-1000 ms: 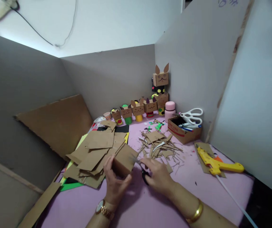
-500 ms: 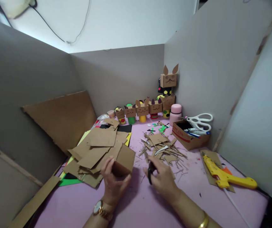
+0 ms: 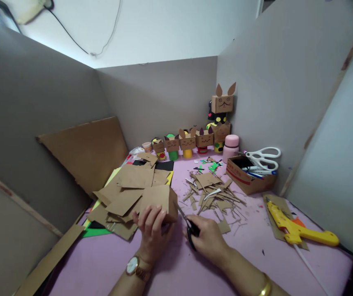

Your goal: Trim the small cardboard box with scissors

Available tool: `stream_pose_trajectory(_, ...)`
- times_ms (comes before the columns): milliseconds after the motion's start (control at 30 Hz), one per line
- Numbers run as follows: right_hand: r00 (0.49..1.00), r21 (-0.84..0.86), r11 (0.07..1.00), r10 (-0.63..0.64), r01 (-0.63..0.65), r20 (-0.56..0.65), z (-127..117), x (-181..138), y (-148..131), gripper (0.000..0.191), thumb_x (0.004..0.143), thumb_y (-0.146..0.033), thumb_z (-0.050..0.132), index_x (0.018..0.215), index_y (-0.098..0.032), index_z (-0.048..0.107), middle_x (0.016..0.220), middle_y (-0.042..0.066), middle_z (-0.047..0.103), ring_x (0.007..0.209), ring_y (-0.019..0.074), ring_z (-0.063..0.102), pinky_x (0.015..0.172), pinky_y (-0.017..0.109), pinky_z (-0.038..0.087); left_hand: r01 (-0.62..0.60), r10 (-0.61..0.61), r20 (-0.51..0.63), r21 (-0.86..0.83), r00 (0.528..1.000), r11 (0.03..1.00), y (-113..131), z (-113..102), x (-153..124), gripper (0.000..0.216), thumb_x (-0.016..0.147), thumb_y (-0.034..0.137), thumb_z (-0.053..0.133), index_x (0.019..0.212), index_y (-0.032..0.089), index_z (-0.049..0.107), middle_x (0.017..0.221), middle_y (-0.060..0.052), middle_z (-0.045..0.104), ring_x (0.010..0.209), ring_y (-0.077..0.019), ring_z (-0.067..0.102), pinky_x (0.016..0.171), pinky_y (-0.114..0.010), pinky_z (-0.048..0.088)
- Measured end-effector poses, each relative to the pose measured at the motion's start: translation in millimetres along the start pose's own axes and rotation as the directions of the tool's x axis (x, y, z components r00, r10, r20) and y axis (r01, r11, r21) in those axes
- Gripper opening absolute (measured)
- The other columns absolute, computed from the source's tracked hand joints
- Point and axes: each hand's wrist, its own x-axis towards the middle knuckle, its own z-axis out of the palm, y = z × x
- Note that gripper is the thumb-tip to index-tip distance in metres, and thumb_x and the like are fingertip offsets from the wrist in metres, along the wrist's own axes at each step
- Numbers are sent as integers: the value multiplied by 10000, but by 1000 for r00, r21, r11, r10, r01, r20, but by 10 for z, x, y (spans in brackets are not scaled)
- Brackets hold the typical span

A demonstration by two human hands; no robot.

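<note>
My left hand [image 3: 154, 232] grips a small cardboard box [image 3: 158, 197] from its near side, fingers over the top face. My right hand [image 3: 209, 238] has its fingers through the black handles of a pair of scissors [image 3: 191, 230]. The blades point up and left, with the tips at the box's right side; whether they touch it I cannot tell. Behind the box lies a pile of cut cardboard sheets [image 3: 135, 176]. Cardboard scraps and thin strips [image 3: 209, 179] are heaped beyond my right hand.
Cardboard animal figures [image 3: 188, 142] line the back of the pink table [image 3: 102, 267]. A pink bottle [image 3: 231, 148] stands beside a box [image 3: 247, 183] holding white-handled scissors [image 3: 261, 158] and pens. At right lies a yellow glue gun [image 3: 293, 232]. A large cardboard sheet [image 3: 87, 148] leans at left.
The box has turned in my left hand, so its closed top face now shows. My right hand has brought the scissors' tips to the box's right side. The view has shifted slightly.
</note>
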Motion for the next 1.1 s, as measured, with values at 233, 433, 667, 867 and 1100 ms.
stream_pose_trajectory(233, 947, 263, 936, 280, -234, -158, -6, 131, 140, 518, 795, -518, 572, 1120, -114, 565, 669, 24, 612, 590, 183, 574, 548, 276, 456, 680, -699, 117, -388, 706, 622, 93, 43, 99, 567, 758, 359, 644, 1257, 205, 423, 1197, -130, 558, 1164, -277, 524, 961, -446, 421)
stream_pose_trajectory(433, 931, 396, 850, 364, -347, 34, 10, 129, 150, 540, 718, -575, 646, 1034, -139, 600, 587, -13, 597, 473, 128, 528, 436, 216, 401, 766, -823, 415, -642, 388, 37, 190, 50, 217, 313, 780, 407, 583, 1019, 208, 616, 919, -19, 726, 893, -202, 664, 802, -320, 523)
stream_pose_trajectory(667, 908, 437, 798, 393, -415, 143, 84, 81, 153, 521, 664, -566, 703, 952, -141, 615, 491, -47, 545, 388, 108, 471, 389, 206, 345, 687, -619, 771, -533, 152, -494, 246, -62, 254, 337, 836, 425, 509, 964, 159, 671, 874, -86, 757, 776, -242, 695, 754, -450, 544)
stream_pose_trajectory(867, 921, 417, 870, 355, -263, -159, 33, -3, 114, 613, 722, -449, 707, 1203, -237, 394, 891, 26, 595, 772, 183, 579, 664, 285, 466, 605, -522, 845, -478, 118, -636, 180, -74, 186, 370, 827, 463, 527, 980, 160, 674, 919, -86, 759, 834, -243, 696, 801, -434, 523)
stream_pose_trajectory(1100, 943, 72, 967, -220, 244, -249, 57, -303, 83, 463, 759, -283, 677, 1152, -269, 434, 929, 83, 613, 776, 242, 575, 730, 387, 464, 568, -507, 853, -479, 123, -669, 124, -59, 159, 382, 845, 456, 513, 996, 141, 667, 908, -97, 762, 817, -248, 702, 795, -422, 525)
